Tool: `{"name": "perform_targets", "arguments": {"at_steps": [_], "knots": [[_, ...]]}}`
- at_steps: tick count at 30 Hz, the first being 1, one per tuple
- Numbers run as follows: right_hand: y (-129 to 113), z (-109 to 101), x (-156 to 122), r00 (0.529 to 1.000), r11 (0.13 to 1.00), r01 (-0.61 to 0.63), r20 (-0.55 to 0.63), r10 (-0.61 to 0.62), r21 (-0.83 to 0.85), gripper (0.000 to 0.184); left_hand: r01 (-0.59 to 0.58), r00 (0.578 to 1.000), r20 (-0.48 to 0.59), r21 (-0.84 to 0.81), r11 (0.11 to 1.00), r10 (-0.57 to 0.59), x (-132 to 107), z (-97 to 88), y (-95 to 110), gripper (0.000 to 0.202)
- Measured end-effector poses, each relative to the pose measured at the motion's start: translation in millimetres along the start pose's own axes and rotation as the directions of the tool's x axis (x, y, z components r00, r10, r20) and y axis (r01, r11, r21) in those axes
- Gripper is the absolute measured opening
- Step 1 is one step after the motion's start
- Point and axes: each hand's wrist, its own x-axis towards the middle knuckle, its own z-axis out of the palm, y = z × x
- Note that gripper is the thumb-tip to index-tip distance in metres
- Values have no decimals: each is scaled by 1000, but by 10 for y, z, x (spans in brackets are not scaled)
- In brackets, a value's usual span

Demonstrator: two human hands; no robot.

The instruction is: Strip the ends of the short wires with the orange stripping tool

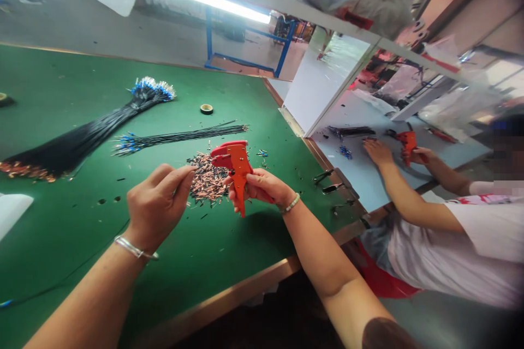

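My right hand [262, 188] is closed around the handles of a red-orange wire stripper [237, 166], its jaws pointing left. Just left of the tool, my left hand [161, 196] pinches with thumb and forefinger. A thin black wire [77, 270] trails from behind that hand to a blue end at the left edge; the tip in my fingers is hardly visible. Beneath and behind the stripper lies a heap of copper-coloured and black wire scraps [207, 180]. A small bundle of black wires [184, 134] with blue terminals rests beyond my hands.
A thick bundle of black wires [85, 133] lies on the green table [164, 300] at the left. A tape roll [207, 109] sits further back. To the right, a co-worker's hand [421, 156] holds another red stripper [407, 144] at a grey table, past a white divider [327, 82].
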Motion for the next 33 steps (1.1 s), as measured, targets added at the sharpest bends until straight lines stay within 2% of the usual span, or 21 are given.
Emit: {"name": "perform_targets", "arguments": {"at_steps": [5,16,26,33], "knots": [[-28,24,-7,999,999,-43,8,43,-9,65,0,999,40,-35,999,1,-7,15,1,12],[-56,26,-20,997,996,-73,25,75,-54,68,-17,996,85,-44,999,21,35,-33,7,13],[-68,101,-20,998,985,-24,-63,13,-168,63,6,996,89,-63,998,0,16,-36,-21,10],[-20,184,34,983,972,-2,-177,-40,-234,60,2,997,82,-23,1000,0,25,-31,-13,13]]}}
